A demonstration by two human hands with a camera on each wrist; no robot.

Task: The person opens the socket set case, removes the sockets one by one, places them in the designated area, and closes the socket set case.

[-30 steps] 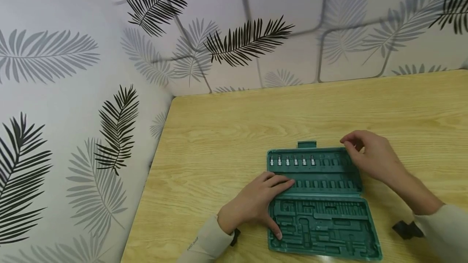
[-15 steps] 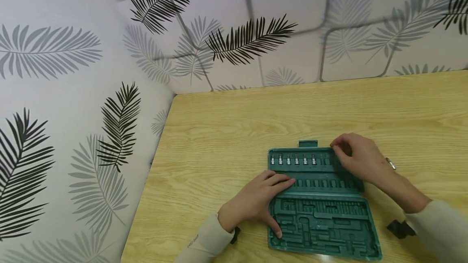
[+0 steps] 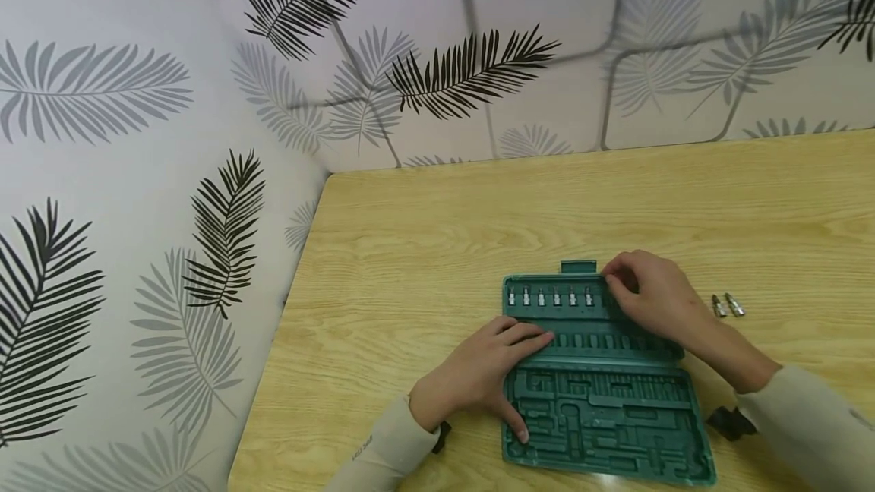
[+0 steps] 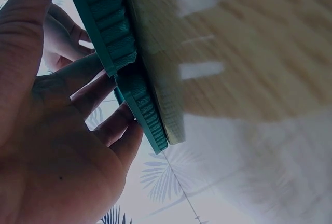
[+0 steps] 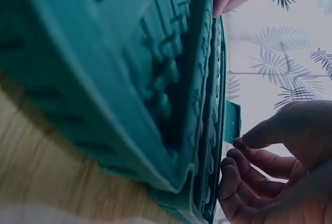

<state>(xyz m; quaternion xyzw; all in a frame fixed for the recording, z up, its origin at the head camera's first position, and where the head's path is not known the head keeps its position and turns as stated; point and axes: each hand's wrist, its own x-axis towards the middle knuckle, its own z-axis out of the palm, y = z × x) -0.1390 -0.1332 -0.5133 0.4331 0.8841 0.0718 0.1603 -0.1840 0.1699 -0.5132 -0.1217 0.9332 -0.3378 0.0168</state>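
Green plastic, from the look of it, so the case (image 3: pixel 608 367) should be pretty light and stiff, though likely to skid on smooth wood if not steadied. It's best held by the side rims. Those bits (image 3: pixel 557 297) look like hard metal: not fragile, but probably slick and fiddly, so best pinched across the thicker end.

As for looks, the case is laid unfolded on the table (image 3: pixel 424 249), a clip (image 3: pixel 578 266) at the far edge, moulded hollows all over. Six silvery bits can be seen lined up in the far row; two loose bits (image 3: pixel 734 305) are lying to the right.

The left side is touched by the left hand (image 3: pixel 478 370), fingers spread and relaxed. Over the far row, the right hand (image 3: pixel 652 291) is bent, thumb near fingertips; whether anything's held there can't be told.
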